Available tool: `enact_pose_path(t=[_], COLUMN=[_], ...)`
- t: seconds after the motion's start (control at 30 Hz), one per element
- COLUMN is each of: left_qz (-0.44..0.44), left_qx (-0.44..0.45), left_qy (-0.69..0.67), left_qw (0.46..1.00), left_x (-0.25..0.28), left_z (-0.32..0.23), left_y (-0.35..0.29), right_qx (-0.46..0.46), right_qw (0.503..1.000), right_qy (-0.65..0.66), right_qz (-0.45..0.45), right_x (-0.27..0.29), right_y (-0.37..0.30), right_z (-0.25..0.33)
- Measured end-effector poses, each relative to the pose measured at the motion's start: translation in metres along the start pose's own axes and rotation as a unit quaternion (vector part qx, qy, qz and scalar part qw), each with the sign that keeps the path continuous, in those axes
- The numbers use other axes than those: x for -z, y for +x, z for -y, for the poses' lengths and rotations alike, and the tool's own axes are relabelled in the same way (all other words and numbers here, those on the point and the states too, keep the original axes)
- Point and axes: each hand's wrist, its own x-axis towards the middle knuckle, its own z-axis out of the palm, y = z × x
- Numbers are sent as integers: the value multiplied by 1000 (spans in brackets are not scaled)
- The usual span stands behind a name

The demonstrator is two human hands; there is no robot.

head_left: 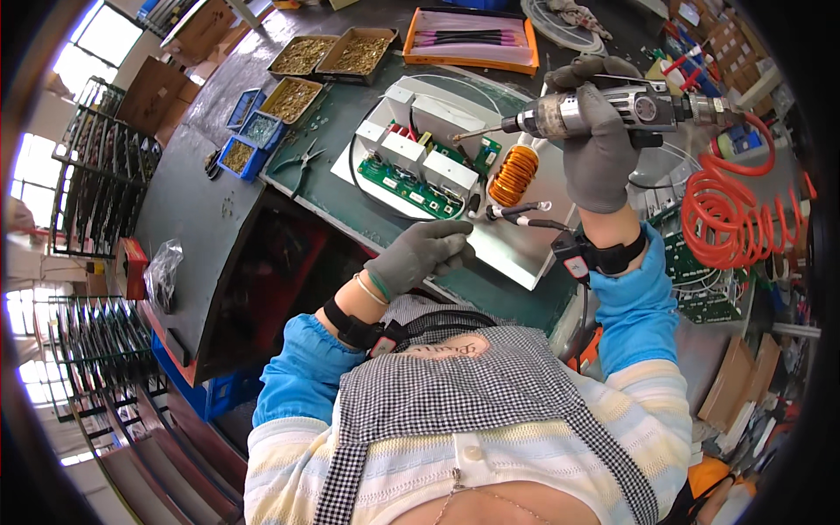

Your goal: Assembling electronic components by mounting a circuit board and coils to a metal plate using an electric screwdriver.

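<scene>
Dark green matting covers the desk, which runs off toward bright windows and black wire racks on the left. Along its far edge sit three metal trays heaped with small brass-coloured screws, and nearer the corner three little blue plastic bins hold more small hardware. An orange tray at the back carries pink and black cable bundles lying lengthwise. Grey-handled pliers lie on the mat beside the bins.

At the middle rests a flat pale metal plate bearing a green circuit board with white box-shaped parts and one copper-wound ring coil, ribbed and shiny. Black cables with metal end lugs lie across the plate.

Both hands wear grey knitted gloves. The right hand is wrapped tight around a metal air screwdriver, held level above the plate with its thin bit pointing left toward the white parts. A coiled orange air hose springs from the tool's rear. The left hand rests at the plate's near edge, fingers curled loosely and narrow, pressing on the metal and gripping nothing I can make out.
</scene>
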Motion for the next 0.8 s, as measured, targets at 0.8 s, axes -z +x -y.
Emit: enact_pose_path(t=[0.8], left_qz=[-110], left_qx=[89], left_qy=[-171], left_qw=[975], left_x=[-19], left_z=[-1], left_y=[33], right_qx=[-52], right_qw=[977], right_qy=[21], right_qz=[204], right_x=[4], right_y=[4], right_z=[-70])
